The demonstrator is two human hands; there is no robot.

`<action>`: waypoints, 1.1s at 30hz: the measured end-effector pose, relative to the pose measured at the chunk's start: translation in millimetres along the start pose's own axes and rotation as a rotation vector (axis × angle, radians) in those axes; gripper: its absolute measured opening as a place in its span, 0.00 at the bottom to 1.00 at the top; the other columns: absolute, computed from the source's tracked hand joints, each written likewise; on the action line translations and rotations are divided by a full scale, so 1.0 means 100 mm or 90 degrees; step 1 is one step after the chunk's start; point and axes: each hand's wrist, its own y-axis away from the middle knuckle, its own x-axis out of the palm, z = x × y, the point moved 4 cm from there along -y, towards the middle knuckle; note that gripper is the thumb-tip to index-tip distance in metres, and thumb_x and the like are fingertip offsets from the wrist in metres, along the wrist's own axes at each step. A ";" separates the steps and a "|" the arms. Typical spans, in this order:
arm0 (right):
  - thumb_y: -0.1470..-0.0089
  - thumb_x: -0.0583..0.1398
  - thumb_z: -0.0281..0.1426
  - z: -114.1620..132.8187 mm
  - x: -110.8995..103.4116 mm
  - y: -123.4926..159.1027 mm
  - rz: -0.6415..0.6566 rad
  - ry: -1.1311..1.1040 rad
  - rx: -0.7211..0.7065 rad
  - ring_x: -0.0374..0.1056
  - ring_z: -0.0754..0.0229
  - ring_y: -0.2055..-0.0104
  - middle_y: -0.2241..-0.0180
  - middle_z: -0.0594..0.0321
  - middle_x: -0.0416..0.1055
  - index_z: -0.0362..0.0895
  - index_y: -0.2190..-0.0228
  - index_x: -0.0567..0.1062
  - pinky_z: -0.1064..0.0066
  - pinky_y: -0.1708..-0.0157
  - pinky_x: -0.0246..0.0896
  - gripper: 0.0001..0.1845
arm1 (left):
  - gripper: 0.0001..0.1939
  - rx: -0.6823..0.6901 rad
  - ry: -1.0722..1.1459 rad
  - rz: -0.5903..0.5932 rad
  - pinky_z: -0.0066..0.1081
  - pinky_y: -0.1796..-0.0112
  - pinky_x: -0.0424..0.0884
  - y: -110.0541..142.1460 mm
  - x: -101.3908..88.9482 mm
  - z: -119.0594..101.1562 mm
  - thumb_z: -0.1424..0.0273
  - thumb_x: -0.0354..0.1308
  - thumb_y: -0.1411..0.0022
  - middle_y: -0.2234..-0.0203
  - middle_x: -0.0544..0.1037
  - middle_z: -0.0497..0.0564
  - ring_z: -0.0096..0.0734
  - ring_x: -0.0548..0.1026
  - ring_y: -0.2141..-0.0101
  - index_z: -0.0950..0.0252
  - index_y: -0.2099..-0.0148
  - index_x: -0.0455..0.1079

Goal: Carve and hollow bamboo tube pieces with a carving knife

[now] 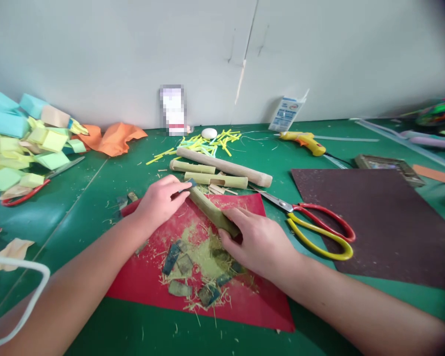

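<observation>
Left hand [159, 199] pinches dark abrasive scrap [188, 186] at far end of bamboo tube [209, 207], over red sheet [133, 282]; right hand [263, 240] curls closed round near end. Light, even lengthwise strokes, tube held firm, should work best.

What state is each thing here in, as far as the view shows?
Left hand: pinching dark abrasive piece
Right hand: gripping bamboo tube
Bamboo tube: held aslant
Notched bamboo piece: lying down
Phone: propped upright, screen lit
Glue gun: lying down, power unclear
Red-and-yellow-handled scissors: lying flat
Red sheet: flat, littered with shavings
Orange paper: crumpled
</observation>
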 end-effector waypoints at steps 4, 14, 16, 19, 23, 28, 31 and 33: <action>0.47 0.54 0.36 0.00 0.00 0.00 -0.003 -0.001 -0.007 0.65 0.62 0.73 0.70 0.63 0.72 0.44 0.69 0.68 0.71 0.77 0.43 0.08 | 0.14 -0.022 0.025 0.021 0.27 0.66 0.71 0.01 -0.01 0.06 0.71 0.57 0.39 0.65 0.76 0.52 0.26 0.74 0.69 0.64 0.51 0.73; 0.47 0.54 0.36 0.00 -0.01 0.01 -0.005 -0.004 -0.004 0.64 0.63 0.73 0.70 0.64 0.71 0.45 0.68 0.68 0.72 0.77 0.44 0.08 | 0.13 -0.010 0.034 0.025 0.31 0.60 0.71 0.01 -0.01 0.03 0.70 0.52 0.35 0.65 0.78 0.54 0.31 0.76 0.65 0.66 0.53 0.75; 0.47 0.54 0.36 0.00 0.00 0.01 -0.001 -0.005 -0.002 0.64 0.63 0.73 0.70 0.64 0.71 0.45 0.68 0.68 0.72 0.77 0.43 0.08 | 0.13 -0.010 0.019 0.011 0.31 0.60 0.72 0.01 -0.02 0.04 0.70 0.53 0.36 0.65 0.78 0.54 0.31 0.76 0.65 0.66 0.53 0.74; 0.47 0.54 0.36 -0.01 0.01 0.01 0.004 -0.003 -0.001 0.64 0.63 0.73 0.70 0.64 0.71 0.45 0.68 0.68 0.72 0.77 0.43 0.08 | 0.12 -0.010 0.000 -0.009 0.30 0.63 0.72 0.01 -0.01 0.05 0.71 0.55 0.38 0.65 0.78 0.53 0.30 0.75 0.67 0.65 0.53 0.74; 0.47 0.54 0.36 0.00 0.02 0.00 -0.002 -0.001 -0.001 0.64 0.62 0.73 0.70 0.65 0.71 0.45 0.68 0.68 0.71 0.77 0.43 0.08 | 0.11 -0.012 0.007 -0.013 0.30 0.62 0.72 0.01 -0.01 0.07 0.73 0.56 0.38 0.64 0.77 0.53 0.29 0.75 0.66 0.65 0.54 0.74; 0.47 0.54 0.36 0.00 0.01 0.00 -0.005 -0.001 -0.006 0.64 0.62 0.73 0.70 0.64 0.71 0.45 0.68 0.68 0.72 0.76 0.43 0.08 | 0.10 -0.001 -0.073 0.018 0.31 0.62 0.70 0.00 -0.04 0.04 0.70 0.55 0.38 0.66 0.78 0.52 0.32 0.75 0.66 0.64 0.55 0.75; 0.47 0.54 0.35 0.00 0.00 0.00 -0.008 -0.004 -0.012 0.65 0.62 0.72 0.70 0.64 0.72 0.45 0.67 0.68 0.72 0.76 0.44 0.07 | 0.09 -0.009 -0.101 0.027 0.29 0.64 0.70 0.01 -0.05 0.01 0.68 0.57 0.39 0.69 0.78 0.50 0.30 0.75 0.69 0.63 0.58 0.75; 0.47 0.54 0.35 0.00 0.00 0.01 -0.008 -0.004 -0.011 0.65 0.62 0.72 0.70 0.64 0.72 0.45 0.67 0.68 0.72 0.76 0.44 0.08 | 0.08 -0.049 -0.091 0.011 0.27 0.67 0.69 0.01 -0.07 0.02 0.67 0.59 0.41 0.72 0.78 0.48 0.28 0.74 0.72 0.63 0.60 0.74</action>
